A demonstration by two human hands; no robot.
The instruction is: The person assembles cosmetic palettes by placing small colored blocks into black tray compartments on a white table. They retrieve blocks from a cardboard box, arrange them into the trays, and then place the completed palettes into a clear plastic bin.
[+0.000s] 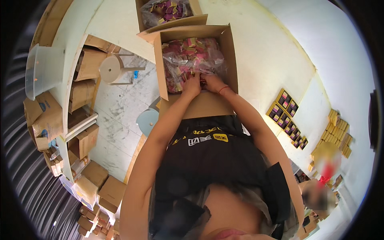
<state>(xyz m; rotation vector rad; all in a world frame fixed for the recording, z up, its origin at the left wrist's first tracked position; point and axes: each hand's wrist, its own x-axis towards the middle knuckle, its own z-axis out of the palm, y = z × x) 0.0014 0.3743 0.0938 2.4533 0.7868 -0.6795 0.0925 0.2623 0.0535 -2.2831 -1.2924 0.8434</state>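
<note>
Inside the carton (200, 107), small pink and gold pieces (191, 46) fill clear plastic (217, 60) around fingers (196, 76) whose hold I cannot tell.

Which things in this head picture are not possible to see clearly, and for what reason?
Head view:
- Left hand and right hand: grip hidden by their own backs and fingers.
- Far box: cut off by top edge.
- Second person: blurred.
- Small red pieces: surface details too small.

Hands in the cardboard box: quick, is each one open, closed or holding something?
Left hand: down at the small packets; grip cannot be told.
Right hand: close beside it, partly hidden; also cannot be told.
</note>
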